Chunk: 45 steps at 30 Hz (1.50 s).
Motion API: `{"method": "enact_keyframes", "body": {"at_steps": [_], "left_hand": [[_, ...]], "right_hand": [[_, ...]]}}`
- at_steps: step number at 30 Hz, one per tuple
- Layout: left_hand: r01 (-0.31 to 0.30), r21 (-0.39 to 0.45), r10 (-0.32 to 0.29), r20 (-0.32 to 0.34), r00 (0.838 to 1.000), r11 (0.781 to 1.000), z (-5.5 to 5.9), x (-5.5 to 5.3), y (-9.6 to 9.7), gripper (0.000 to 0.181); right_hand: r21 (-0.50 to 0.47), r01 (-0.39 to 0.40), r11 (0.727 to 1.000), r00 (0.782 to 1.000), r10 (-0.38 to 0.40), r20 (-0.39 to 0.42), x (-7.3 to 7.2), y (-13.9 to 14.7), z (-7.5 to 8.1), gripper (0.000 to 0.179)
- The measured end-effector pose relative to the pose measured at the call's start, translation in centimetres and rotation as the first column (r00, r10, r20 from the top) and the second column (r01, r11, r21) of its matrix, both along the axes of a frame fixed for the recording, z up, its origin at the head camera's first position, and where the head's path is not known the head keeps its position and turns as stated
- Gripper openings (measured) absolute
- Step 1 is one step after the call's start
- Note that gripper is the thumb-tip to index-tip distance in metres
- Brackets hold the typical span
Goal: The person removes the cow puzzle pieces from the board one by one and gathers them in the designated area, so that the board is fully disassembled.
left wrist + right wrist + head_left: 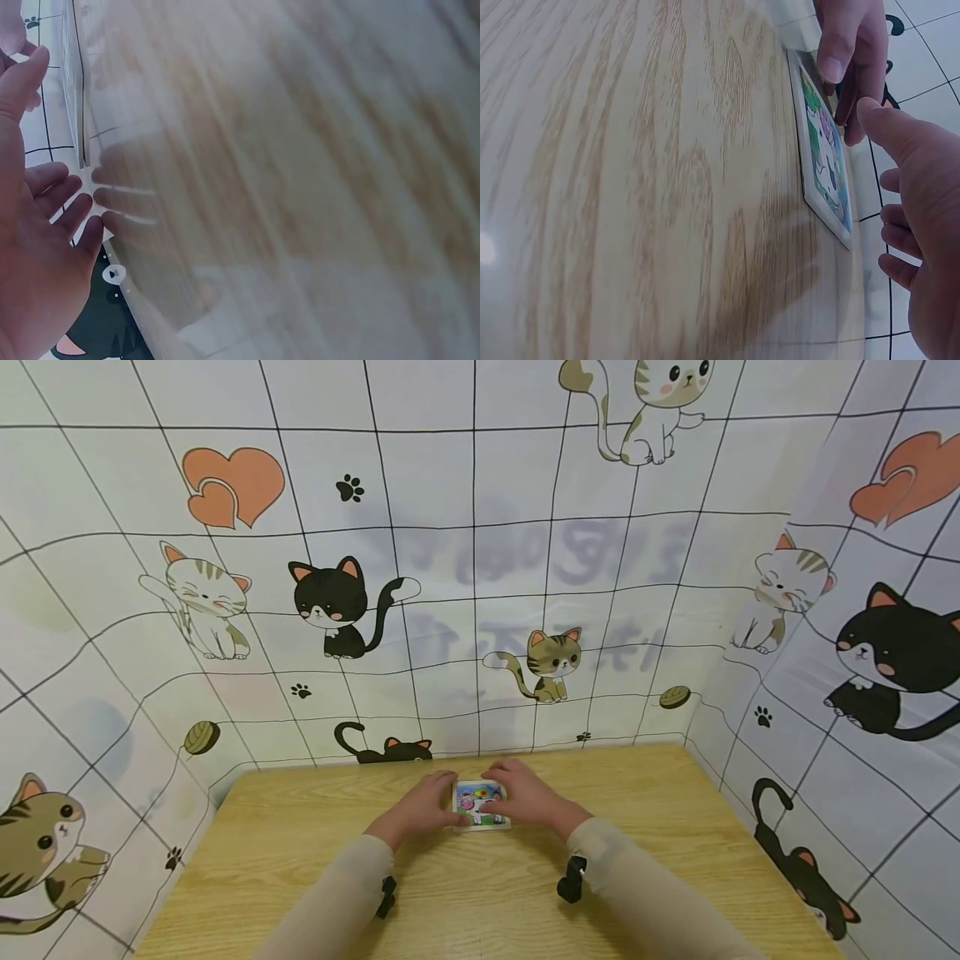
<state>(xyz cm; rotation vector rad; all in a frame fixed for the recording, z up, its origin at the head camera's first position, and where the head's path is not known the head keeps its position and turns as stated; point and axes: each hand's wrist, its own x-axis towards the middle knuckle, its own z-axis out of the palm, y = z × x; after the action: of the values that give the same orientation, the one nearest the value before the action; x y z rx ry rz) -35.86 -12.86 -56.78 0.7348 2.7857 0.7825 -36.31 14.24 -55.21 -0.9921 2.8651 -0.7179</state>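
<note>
framing a flat, rectangular, white-bordered, multicoloured picture panel [472, 797] between wide-spread left hand [422, 806] and right hand [534, 795], above yellowish wood-grained tabletop [465, 885].

We face white walls [435, 468]
Black lines [475, 468], cats [330, 600] and orange hearts [260, 482] mark them; below, we see a wood table [285, 860].

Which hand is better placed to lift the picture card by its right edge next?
Probably the right hand: it's beside that edge and reaches over the picture card, while the left hand is at the opposite side. Contact is unclear.
</note>
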Motion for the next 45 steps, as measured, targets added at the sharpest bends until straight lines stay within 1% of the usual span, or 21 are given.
{"method": "enact_keyframes", "body": {"at_steps": [3, 8, 11, 16, 19, 22, 26, 32, 35, 36, 37, 42, 43, 45], "left_hand": [[-0.012, -0.007, 0.012, 0.004, 1.000, 1.000, 0.2, 0.2, 0.2, 0.097], [-0.020, -0.072, 0.019, -0.021, 1.000, 0.997, 0.2, 0.4, 0.4, 0.093], [-0.023, -0.089, 0.021, -0.024, 1.000, 0.996, 0.1, 0.4, 0.4, 0.093], [-0.035, -0.078, 0.034, -0.013, 0.999, 0.996, 0.1, 0.5, 0.6, 0.094], [-0.046, -0.074, 0.046, -0.009, 0.999, 0.996, 0.0, 0.4, 0.6, 0.093], [-0.048, -0.072, 0.048, -0.006, 0.999, 0.996, -0.2, 0.3, 0.5, 0.092], [-0.042, -0.040, 0.042, -0.001, 0.999, 0.998, -0.5, 0.2, 0.4, 0.093], [-0.040, -0.001, 0.040, 0.032, 0.999, 0.999, -1.0, 0.1, 0.4, 0.095], [-0.034, 0.014, 0.034, 0.039, 0.999, 0.999, -0.8, 0.2, 0.4, 0.094], [-0.031, 0.018, 0.031, 0.034, 0.999, 0.999, -0.9, 0.2, 0.4, 0.093], [-0.030, 0.020, 0.030, 0.032, 0.999, 0.999, -0.8, 0.2, 0.5, 0.092], [-0.037, 0.020, 0.036, 0.044, 0.998, 0.999, -0.7, 0.4, 0.5, 0.092], [-0.041, 0.016, 0.041, 0.055, 0.998, 0.999, -0.5, 0.5, 0.5, 0.092], [-0.044, 0.012, 0.043, 0.062, 0.997, 0.999, -0.5, 0.3, 0.5, 0.092]], "right_hand": [[-0.007, 0.000, 1.000, 1.000, 0.000, 0.009, 0.0, -0.3, 0.0, 0.068], [-0.017, 0.006, 1.000, 1.000, -0.006, 0.013, -0.1, -0.6, 0.0, 0.067], [-0.025, 0.000, 1.000, 1.000, 0.000, 0.008, -0.2, -0.9, -0.2, 0.064], [-0.036, -0.019, 0.999, 1.000, 0.019, 0.010, -0.2, -1.7, 0.0, 0.055], [-0.030, -0.029, 0.999, 1.000, 0.029, 0.005, -0.4, -2.4, 0.0, 0.052], [-0.018, -0.041, 0.999, 0.999, 0.041, -0.009, -0.7, -3.1, -0.4, 0.048], [-0.003, -0.053, 0.999, 0.998, 0.052, -0.022, -1.2, -4.0, -1.0, 0.043], [-0.002, -0.039, 0.999, 0.998, 0.039, -0.041, -1.5, -4.8, -1.4, 0.037], [0.000, -0.030, 1.000, 0.998, 0.030, -0.046, -1.6, -5.0, -1.3, 0.036], [-0.001, -0.031, 1.000, 0.999, 0.031, -0.045, -1.6, -5.1, -1.3, 0.036], [0.000, -0.030, 1.000, 0.999, 0.030, -0.043, -1.7, -5.1, -1.3, 0.036], [-0.014, -0.035, 0.999, 0.999, 0.035, -0.011, -1.9, -5.3, -1.2, 0.035], [-0.015, -0.038, 0.999, 0.999, 0.037, -0.008, -2.0, -5.3, -1.2, 0.034], [-0.019, -0.041, 0.999, 0.999, 0.041, 0.004, -2.1, -5.3, -1.1, 0.034]]}}
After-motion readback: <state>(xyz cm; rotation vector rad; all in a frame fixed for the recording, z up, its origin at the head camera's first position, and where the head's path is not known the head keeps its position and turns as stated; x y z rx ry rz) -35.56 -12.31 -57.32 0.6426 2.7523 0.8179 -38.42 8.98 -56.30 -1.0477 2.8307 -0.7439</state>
